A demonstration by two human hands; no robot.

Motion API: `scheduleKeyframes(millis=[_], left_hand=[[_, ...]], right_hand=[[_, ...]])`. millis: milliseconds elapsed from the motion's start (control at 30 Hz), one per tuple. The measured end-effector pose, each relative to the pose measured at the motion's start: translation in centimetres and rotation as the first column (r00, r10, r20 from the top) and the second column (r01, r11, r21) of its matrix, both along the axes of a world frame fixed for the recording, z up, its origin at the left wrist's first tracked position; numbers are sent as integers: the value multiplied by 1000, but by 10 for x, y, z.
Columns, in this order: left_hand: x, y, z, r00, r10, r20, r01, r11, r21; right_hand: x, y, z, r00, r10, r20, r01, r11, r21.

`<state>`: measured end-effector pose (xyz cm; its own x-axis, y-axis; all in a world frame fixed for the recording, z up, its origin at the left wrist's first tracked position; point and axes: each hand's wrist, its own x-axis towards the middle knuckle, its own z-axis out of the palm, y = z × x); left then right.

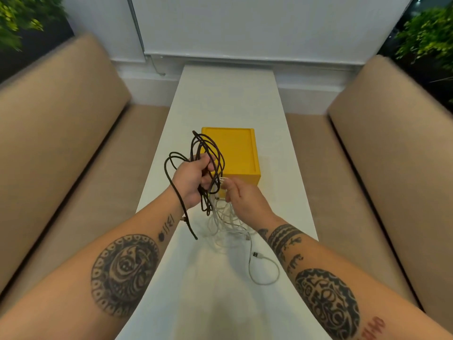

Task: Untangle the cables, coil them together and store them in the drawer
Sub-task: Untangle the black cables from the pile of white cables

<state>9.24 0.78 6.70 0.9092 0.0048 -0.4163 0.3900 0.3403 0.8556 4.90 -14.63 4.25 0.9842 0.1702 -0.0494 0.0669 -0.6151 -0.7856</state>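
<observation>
Two cables, half parted: dark cable (pixel 208 148) lifted, white cable (pixel 264 273) trailing.
The left grip (pixel 193 180) is closed round the dark cable's loops, raised above the surface (pixel 220 99) so they hang free. The right grip (pixel 245 195) pinches the white cable just below, seemingly to draw it from the snarl; its plug (pixel 255 254) lies on the surface. The yellow box (pixel 235 150) stands just behind.

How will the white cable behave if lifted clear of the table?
Probably floppy: the white cable hangs in loose loops from the right hand to the table. Likely light: a fingertip pinch holds it. Its free USB plug would probably drag and swing.
</observation>
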Motion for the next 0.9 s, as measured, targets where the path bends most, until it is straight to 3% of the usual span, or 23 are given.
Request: scheduleKeyframes(millis=[133,233,333,467,600,700,800,867,900], left_hand=[[-8,1,1,991,-133,28,133,991,-27],[-10,4,2,969,-202,142,226,956,-186],[-4,9,9,968,-155,199,209,933,-292],[2,21,12,981,-52,186,88,978,-189],[1,40,2,984,93,152,-75,990,-118],[-6,53,-15,982,154,109,-152,988,-31],[-19,58,-36,993,108,49,-111,992,64],[-28,58,-48,998,67,15,-68,989,130],[-32,56,-53,999,51,0,-51,987,151]], right_hand=[[14,-3,-3,998,-41,48,47,991,-125],[28,-10,-6,999,-26,-36,14,952,-305],[30,-21,-19,982,-93,-163,51,968,-247],[23,-30,-32,969,-96,-229,70,990,-120],[-2,-49,-53,972,-189,-137,175,979,-108],[-32,-67,-84,921,-301,-247,232,933,-275],[-57,-73,-111,767,-378,-519,78,857,-510],[-67,-67,-120,695,-414,-588,-49,788,-613],[-69,-64,-123,706,-408,-579,-80,766,-638]])
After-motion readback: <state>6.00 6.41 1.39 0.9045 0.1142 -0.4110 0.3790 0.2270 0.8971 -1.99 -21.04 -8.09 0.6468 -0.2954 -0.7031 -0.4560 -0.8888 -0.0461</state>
